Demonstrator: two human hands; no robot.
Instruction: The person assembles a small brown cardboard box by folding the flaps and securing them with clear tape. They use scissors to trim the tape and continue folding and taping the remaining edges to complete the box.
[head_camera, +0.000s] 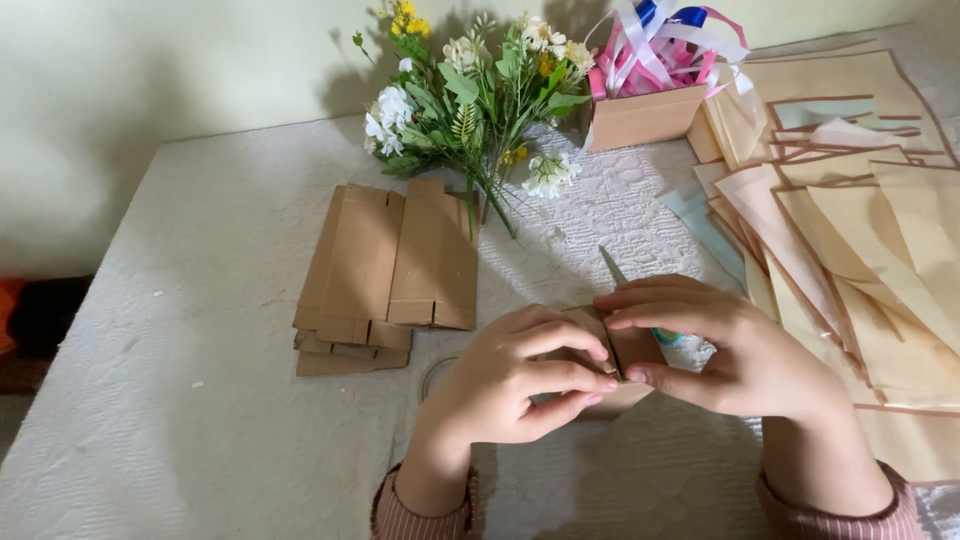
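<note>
- A small brown cardboard piece (612, 352) is held between both hands, just below the centre of the view, above the counter (200, 400).
- The left hand (515, 375) is clamped on the left part of the piece, with fingers curled over its top and the thumb beneath.
- The right hand (715, 345) is clamped on the right part, with fingers laid flat across the top edge and the thumb pressed at the fold.
- A stack of flat cardboard blanks (385, 275) is seen at 10 o'clock from the hands, lying apart from them.
- A bunch of flowers (470, 100) is laid at 12 o'clock, its stems reaching toward the stack's upper right corner.
- A box of ribbons (650, 110) is placed at 1 o'clock, just beside the flowers.
- Overlapping tan paper sheets (860, 230) are spread at 2 to 3 o'clock, running under the right wrist.
- A blade tip (612, 266) is seen just above the right hand; the rest is hidden by the hand.
- A clear ring-shaped thing (432, 375) is partly hidden at 9 o'clock by the left hand; its kind cannot be told.
</note>
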